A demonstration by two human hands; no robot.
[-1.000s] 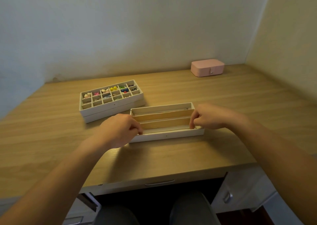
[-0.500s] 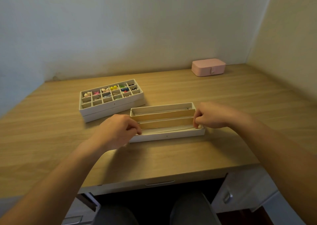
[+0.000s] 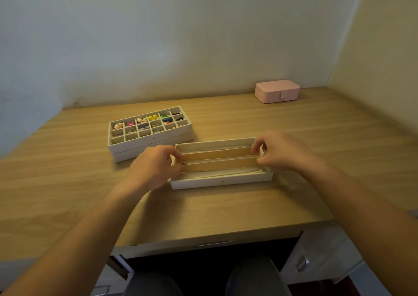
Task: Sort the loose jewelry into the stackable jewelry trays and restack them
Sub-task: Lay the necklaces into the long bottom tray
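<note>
Wood-grain laminate covers the counter (image 3: 226,209), which fills a corner between a pale far wall (image 3: 181,35) and a cream right wall (image 3: 384,58). Near its front edge we have the long tray (image 3: 221,181) lying crosswise. Our left hand (image 3: 153,167) and right hand (image 3: 281,151) curl at its two ends, fingertips pinching the divider ends. Farther left sits a stack of gridded trays (image 3: 150,143) holding coloured jewelry (image 3: 152,117). A pink box (image 3: 277,91) rests by the far wall.

Reaches forward with both bare forearms, converging. Holds bare left hand (image 3: 156,167) knuckles-up, fingers curled, thumb and forefinger pinched. Curls bare right hand (image 3: 280,151) likewise, fingertips pinched. Seems to pinch a thin gold chain (image 3: 183,163); too small to confirm.
</note>
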